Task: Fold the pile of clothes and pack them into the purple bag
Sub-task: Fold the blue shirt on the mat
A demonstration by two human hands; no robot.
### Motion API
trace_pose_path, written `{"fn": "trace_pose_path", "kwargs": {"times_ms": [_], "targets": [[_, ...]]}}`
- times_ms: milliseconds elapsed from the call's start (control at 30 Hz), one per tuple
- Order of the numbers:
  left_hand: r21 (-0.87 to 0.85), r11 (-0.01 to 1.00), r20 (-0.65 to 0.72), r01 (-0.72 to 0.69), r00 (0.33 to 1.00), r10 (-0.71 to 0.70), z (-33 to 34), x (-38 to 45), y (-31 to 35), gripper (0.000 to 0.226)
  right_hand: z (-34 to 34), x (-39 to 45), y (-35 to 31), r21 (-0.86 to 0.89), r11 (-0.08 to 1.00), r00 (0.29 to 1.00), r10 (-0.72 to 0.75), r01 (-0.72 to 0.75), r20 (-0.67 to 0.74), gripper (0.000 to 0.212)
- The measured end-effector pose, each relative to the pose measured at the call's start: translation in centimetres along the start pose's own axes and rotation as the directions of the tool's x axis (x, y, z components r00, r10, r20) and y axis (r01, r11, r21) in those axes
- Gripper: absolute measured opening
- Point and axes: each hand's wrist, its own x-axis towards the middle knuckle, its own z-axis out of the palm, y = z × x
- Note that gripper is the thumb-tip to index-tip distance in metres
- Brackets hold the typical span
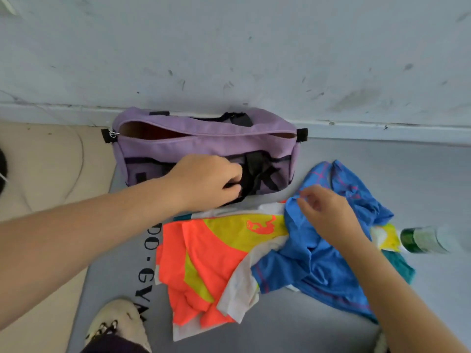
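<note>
Gripping the black strap (251,174) on the front of the purple bag (204,146) with the left hand (206,182), fingers curled round the webbing near the bag's lower edge. Hovering just in front and to the right of the bag with the right hand (328,212), fingers loosely bent and fingertips touching, perhaps lightly pinching, the upper edge of the blue shirt (318,263); hard to tell whether any cloth is truly nipped. Lying directly in front of the bag on the grey mat (280,335), unfolded and heaped: the blue shirt over an orange and yellow garment (204,263), with white cloth (242,289) poking out between. Sitting against the wall (229,47) with zip gaping and the inside dark. Judging by this, only beginning: steadying or shifting the bag while singling out the first garment, nothing folded yet. Calling next for lifting the blue shirt clear of the heap and spreading it flat on the mat before folding. Resting to the right of the heap, well away from the bag, a green-capped bottle (423,239).
</note>
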Motion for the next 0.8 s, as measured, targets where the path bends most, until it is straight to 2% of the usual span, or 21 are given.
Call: {"fn": "trace_pose_path", "kwargs": {"times_ms": [67,133,233,333,367,433,467,500,567,600,667,733,800], "targets": [[-0.01,1.0,0.224,-0.011,0.974,0.013,0.6,2.0,2.0,0.025,0.5,-1.8,3.3,0.008,0.982,0.972,0.183,-0.186,0.149,0.029],[-0.068,0.996,0.333,0.056,0.943,-0.03,1.7,4.1,4.2,0.027,1.4,-3.5,5.1,0.093,0.958,0.934,0.238,-0.271,0.267,0.039],[-0.126,0.969,0.472,0.21,0.872,-0.128,5.5,5.8,7.6,0.038,2.9,-5.3,5.8,0.203,0.949,0.925,0.164,-0.243,0.342,0.042],[-0.235,0.876,0.651,0.42,0.738,-0.179,9.5,5.8,11.1,0.056,2.3,-5.9,6.1,0.368,0.9,0.94,0.11,-0.232,0.323,0.041],[-0.33,0.777,0.67,0.535,0.713,-0.206,10.4,5.6,12.1,0.055,2.0,-6.2,6.0,0.456,0.856,0.934,0.081,-0.244,0.349,0.037],[-0.571,0.406,0.667,0.714,0.691,-0.278,11.4,5.0,14.2,0.04,1.3,-6.8,5.2,0.597,0.748,0.897,-0.004,-0.29,0.441,0.03],[-0.657,0.239,0.642,0.715,0.697,-0.319,11.4,4.7,15.2,0.032,1.0,-7.1,4.5,0.629,0.713,0.871,-0.052,-0.311,0.489,0.03],[-0.72,0.13,0.607,0.682,0.709,-0.36,11.2,4.3,16.1,0.026,0.7,-7.5,3.7,0.633,0.703,0.847,-0.084,-0.323,0.525,0.031],[-0.809,0.022,0.522,0.588,0.734,-0.435,9.5,3.6,16.9,0.015,-0.9,-8.1,2.0,0.587,0.75,0.826,-0.099,-0.304,0.555,0.032],[-0.844,0.011,0.467,0.536,0.746,-0.474,8.0,3.2,16.9,0.013,-2.3,-8.3,1.2,0.546,0.79,0.832,-0.087,-0.278,0.549,0.035],[-0.887,0.079,0.349,0.456,0.772,-0.531,4.1,2.6,16.4,0.015,-5.7,-8.7,-0.5,0.519,0.823,0.875,-0.059,-0.23,0.481,0.045],[-0.89,0.196,0.261,0.411,0.813,-0.521,-0.8,1.7,16.5,0.015,-9.5,-9.1,-2.6,0.638,0.75,0.938,-0.07,-0.175,0.339,0.042],[-0.896,0.294,0.18,0.333,0.877,-0.445,-5.9,0.2,17.5,0.013,-13.3,-10.0,-5.2,0.746,0.663,0.992,-0.041,-0.065,0.122,0.027]]}}
